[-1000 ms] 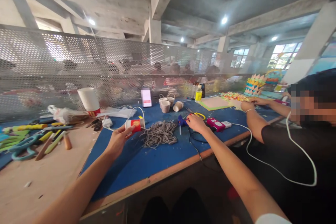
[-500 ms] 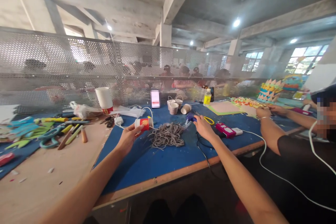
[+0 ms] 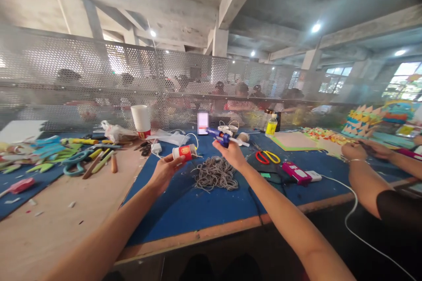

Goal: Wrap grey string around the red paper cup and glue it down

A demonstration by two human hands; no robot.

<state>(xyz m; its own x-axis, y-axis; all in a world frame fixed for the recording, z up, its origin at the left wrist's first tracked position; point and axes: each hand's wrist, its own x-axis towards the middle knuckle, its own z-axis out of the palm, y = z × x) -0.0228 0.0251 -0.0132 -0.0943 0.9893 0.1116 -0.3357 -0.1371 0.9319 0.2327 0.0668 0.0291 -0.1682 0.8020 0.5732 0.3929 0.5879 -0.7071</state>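
Note:
My left hand point(image 3: 165, 172) grips a small paper cup point(image 3: 183, 152) with a red label, held on its side above the blue mat point(image 3: 184, 204). My right hand point(image 3: 232, 153) is raised over the mat and closed on a blue glue gun point(image 3: 223, 136) with a white stick poking out to the right. A heap of grey cord point(image 3: 215, 173) lies on the mat between and just below the two hands. A black cable point(image 3: 253, 193) runs from the right hand's side down over the table's front edge.
Scissors with red and yellow handles point(image 3: 267, 156), a pink device point(image 3: 294, 172), small cups point(image 3: 231, 130) and a yellow bottle point(image 3: 271, 126) lie farther back. Tools and foam shapes point(image 3: 52, 158) crowd the left. A co-worker's arms point(image 3: 365, 171) rest at right. A perforated metal screen point(image 3: 99, 83) closes the back.
My right hand has picked the glue gun up from the mat and lifted it toward the cup. The left hand keeps its hold on the cup. The view has swung left.

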